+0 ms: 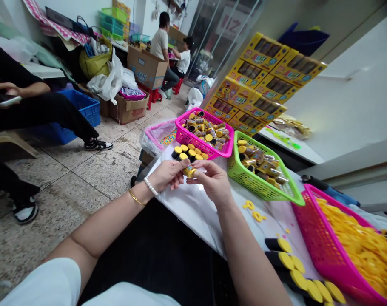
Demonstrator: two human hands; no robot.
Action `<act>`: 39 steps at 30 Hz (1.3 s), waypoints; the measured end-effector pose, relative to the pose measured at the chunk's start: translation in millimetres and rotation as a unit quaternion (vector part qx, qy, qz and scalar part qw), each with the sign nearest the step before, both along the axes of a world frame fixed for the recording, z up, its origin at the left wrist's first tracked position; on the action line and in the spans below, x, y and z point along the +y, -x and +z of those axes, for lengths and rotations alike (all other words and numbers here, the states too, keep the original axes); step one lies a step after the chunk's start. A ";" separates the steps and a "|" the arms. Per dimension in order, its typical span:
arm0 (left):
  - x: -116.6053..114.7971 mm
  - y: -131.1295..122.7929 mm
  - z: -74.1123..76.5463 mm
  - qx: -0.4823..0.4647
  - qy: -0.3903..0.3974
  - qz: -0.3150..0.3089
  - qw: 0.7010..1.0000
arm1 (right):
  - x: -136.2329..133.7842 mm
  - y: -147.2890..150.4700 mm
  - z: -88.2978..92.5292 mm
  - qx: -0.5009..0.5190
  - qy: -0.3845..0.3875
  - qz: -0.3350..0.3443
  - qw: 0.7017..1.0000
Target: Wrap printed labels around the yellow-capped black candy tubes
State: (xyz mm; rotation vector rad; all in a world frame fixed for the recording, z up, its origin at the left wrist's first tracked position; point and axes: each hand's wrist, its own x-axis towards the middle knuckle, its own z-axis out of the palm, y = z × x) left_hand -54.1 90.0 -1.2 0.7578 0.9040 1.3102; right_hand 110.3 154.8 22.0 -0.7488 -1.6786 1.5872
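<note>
My left hand point(168, 173), with a pearl bracelet and gold bangles at the wrist, pinches one end of a small yellow-and-clear container point(190, 171). From the other side, the thumb and fingers of my right hand point(215, 182) close on it as well. The fingers cover part of the container, so its exact kind is unclear. Just beyond my hands stand several black tubs with yellow lids point(182, 156). Behind them a pink basket point(193, 142) holds many similar small containers. To the right, a green basket point(263, 193) holds more of them.
Yellow ring-shaped plastic pieces point(259, 216) lie on the white table point(193, 216). More black tubs with yellow lids point(285, 260) lie at lower right, beside a pink basket point(327, 238) of yellow pieces. Yellow boxes point(244, 93) are stacked behind. A seated person's leg point(69, 114) is at left.
</note>
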 end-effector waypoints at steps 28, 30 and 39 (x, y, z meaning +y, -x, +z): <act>-5.1 -4.2 1.7 0.141 -0.035 -0.009 0.989 | -54.5 -155.1 -36.4 -0.392 -0.244 -0.276 0.843; -5.4 -5.0 4.2 0.146 -0.032 -0.003 0.989 | -51.3 -154.6 -34.7 -0.400 -0.271 -0.264 0.835; -43.4 -30.9 12.9 0.154 -0.030 0.040 0.987 | -72.3 -93.5 -12.7 -0.245 -0.371 -0.293 0.847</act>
